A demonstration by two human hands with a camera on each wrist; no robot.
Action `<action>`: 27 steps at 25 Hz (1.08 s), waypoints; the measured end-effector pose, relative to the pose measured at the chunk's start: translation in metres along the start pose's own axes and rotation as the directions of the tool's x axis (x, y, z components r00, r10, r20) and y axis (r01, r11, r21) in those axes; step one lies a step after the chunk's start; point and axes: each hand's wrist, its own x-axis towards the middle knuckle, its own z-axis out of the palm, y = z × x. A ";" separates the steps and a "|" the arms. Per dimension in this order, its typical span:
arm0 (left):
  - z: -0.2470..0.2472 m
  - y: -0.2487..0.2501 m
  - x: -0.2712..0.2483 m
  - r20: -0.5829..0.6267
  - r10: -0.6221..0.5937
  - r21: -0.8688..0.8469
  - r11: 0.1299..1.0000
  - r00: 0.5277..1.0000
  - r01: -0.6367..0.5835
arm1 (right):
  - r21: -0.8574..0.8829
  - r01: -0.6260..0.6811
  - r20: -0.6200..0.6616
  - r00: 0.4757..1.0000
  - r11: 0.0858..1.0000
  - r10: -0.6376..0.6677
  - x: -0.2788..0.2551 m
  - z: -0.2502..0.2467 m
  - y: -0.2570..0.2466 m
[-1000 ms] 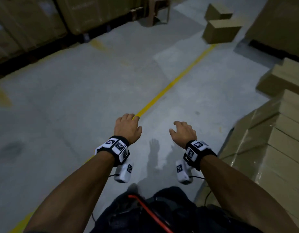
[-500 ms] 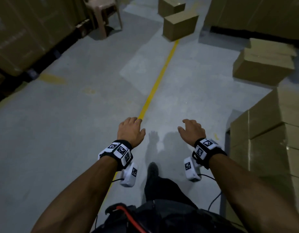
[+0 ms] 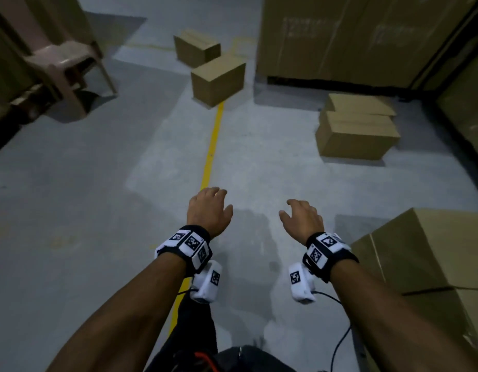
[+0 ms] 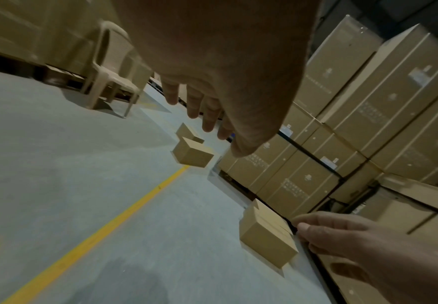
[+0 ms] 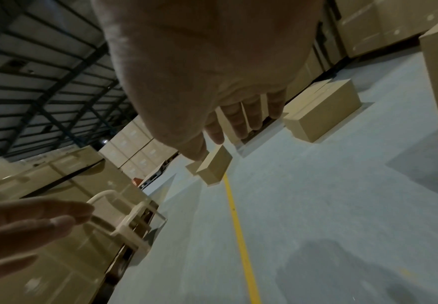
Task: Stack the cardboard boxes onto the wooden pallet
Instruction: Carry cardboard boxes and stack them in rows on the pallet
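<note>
Two loose cardboard boxes lie on the grey floor ahead: the nearer box [image 3: 219, 80] at the far end of the yellow line, a second box [image 3: 197, 47] behind it. Two more boxes [image 3: 357, 132] sit stacked to the right. A stack of boxes [image 3: 425, 253] stands close at my right. My left hand [image 3: 208, 208] and right hand [image 3: 302, 217] hover empty over the floor, fingers loosely spread. The left wrist view shows the left hand [image 4: 207, 107] empty, the right wrist view the right hand [image 5: 238, 121] empty. No pallet shows.
A beige plastic chair [image 3: 66, 65] stands at the far left against tall cartons. A wall of big cartons [image 3: 353, 36] rises at the back right. A yellow floor line [image 3: 211, 154] runs forward between my hands. A cable hangs from my right wrist.
My view has swung right and moved forward: the loose boxes, the chair and the tall cartons have come closer and shifted left. Both hands stay empty and hold their pose.
</note>
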 end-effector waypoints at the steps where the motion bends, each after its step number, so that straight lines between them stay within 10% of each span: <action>1: -0.001 -0.004 0.043 -0.001 0.039 0.001 0.999 0.999 -0.039 | 0.015 -0.033 -0.022 0.999 0.999 0.034 0.032 -0.010 -0.006; 10: -0.045 0.036 0.357 0.082 0.359 -0.008 0.933 0.930 -0.359 | 0.283 -0.335 -0.123 0.917 0.899 0.381 0.233 -0.112 -0.034; 27: 0.008 0.287 0.832 0.234 0.615 0.002 0.774 0.753 -0.633 | 0.484 -0.552 -0.105 0.734 0.679 0.671 0.624 -0.303 0.137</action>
